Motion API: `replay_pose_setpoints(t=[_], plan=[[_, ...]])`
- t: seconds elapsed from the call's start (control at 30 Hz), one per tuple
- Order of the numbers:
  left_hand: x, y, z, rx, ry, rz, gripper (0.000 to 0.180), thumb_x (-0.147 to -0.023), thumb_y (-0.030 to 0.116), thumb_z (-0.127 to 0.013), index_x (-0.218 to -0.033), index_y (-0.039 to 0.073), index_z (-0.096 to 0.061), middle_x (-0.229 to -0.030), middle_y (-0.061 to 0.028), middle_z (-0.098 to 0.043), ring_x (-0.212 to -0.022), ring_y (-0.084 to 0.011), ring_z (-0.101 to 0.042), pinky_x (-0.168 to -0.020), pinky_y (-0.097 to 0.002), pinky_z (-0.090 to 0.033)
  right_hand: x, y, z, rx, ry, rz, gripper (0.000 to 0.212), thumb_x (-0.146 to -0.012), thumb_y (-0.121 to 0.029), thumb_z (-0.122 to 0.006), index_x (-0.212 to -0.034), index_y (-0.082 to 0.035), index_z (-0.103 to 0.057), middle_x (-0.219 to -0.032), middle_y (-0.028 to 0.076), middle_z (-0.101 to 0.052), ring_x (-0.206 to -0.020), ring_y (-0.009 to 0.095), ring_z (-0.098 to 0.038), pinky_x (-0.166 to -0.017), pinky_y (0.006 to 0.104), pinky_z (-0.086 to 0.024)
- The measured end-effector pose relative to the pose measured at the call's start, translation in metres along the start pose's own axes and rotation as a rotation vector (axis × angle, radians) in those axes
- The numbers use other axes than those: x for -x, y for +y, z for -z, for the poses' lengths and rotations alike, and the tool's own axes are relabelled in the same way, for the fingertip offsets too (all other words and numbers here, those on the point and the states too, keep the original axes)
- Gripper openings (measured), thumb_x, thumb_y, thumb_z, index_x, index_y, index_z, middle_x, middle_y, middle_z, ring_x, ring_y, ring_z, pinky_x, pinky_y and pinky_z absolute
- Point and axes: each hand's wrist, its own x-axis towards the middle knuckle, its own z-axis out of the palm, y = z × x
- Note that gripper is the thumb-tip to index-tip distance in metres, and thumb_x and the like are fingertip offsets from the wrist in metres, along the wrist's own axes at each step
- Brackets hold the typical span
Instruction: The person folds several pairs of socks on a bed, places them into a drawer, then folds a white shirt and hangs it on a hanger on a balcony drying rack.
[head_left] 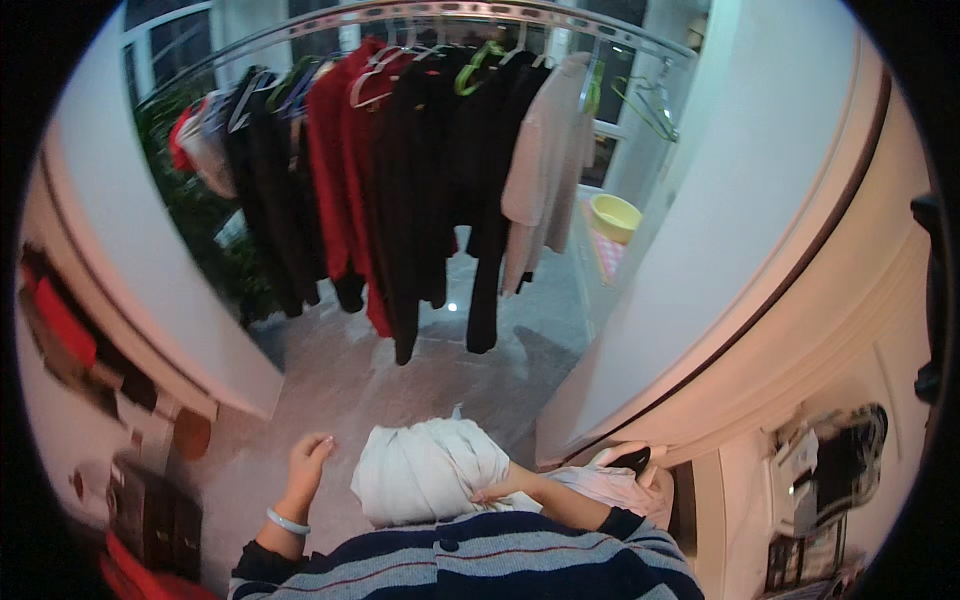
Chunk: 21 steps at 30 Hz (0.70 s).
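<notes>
A bulky white bundle of folded cloth (430,472) is against my front, at the lower middle. My right hand (500,487) grips it from its right side, with part of the hand hidden by the folds. Left of the bundle and apart from it, my left hand (311,452) is raised with its fingers curled together and nothing visible in them. A pale bangle (288,521) circles the left wrist.
Ahead, dark, red (335,150) and pale garments hang from a curved metal rail (430,14), with some light-green hangers (650,110). White wall ends flank the opening. A yellow basin (615,218) stands at the right; a dark cabinet (155,515) at lower left.
</notes>
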Motion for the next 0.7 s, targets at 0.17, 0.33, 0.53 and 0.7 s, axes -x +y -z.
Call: replay_pose_setpoints(t=[0.17,0.33,0.53,0.7], plan=[[-0.152,0.098,-0.024,-0.567,-0.641,-0.698,0.090,-0.073,0.045,-0.069,-0.140,0.001,-0.029,-0.140,-0.0235,-0.034,-0.128,-0.0341,-0.035,-0.106,-0.0416,-0.028,-0.053,-0.020,0.054,0.097,0.312,0.081,0.071,-0.072,-0.012,-0.076,-0.131,0.001,-0.040,-0.128,0.011,-0.049,-0.116,0.019,-0.046,-0.101,0.0304,-0.033],[-0.279,0.143,-0.101,-0.477,-1.314,-0.384,0.105,-0.065,0.048,-0.073,-0.142,0.001,-0.019,-0.135,-0.0241,-0.040,-0.122,-0.0369,-0.042,-0.102,-0.0416,-0.032,-0.064,-0.055,0.135,0.199,0.642,-0.216,0.059,-0.067,-0.010,-0.080,-0.119,0.000,-0.053,-0.110,0.008,-0.060,-0.101,0.015,-0.054,-0.092,0.0296,-0.041],[-0.418,0.170,-0.197,-0.398,-0.963,-0.416,0.085,-0.065,0.029,-0.074,-0.133,0.000,-0.032,-0.122,-0.0196,-0.052,-0.112,-0.0295,-0.052,-0.095,-0.0361,-0.040,-0.087,-0.119,0.266,0.511,1.093,0.001,0.034,-0.067,-0.023,-0.080,-0.088,0.000,-0.068,-0.080,0.007,-0.068,-0.073,0.012,-0.062,-0.069,0.0267,-0.049],[-0.557,0.242,-0.259,-0.259,-0.773,-0.424,0.063,-0.068,0.002,-0.069,-0.126,0.006,-0.046,-0.110,-0.0071,-0.057,-0.102,-0.0166,-0.053,-0.089,-0.0311,-0.043,-0.130,-0.201,0.396,0.850,1.490,-0.042,0.043,-0.066,-0.039,-0.078,-0.084,-0.001,-0.068,-0.078,0.015,-0.067,-0.071,0.024,-0.066,-0.067,0.0336,-0.050]])
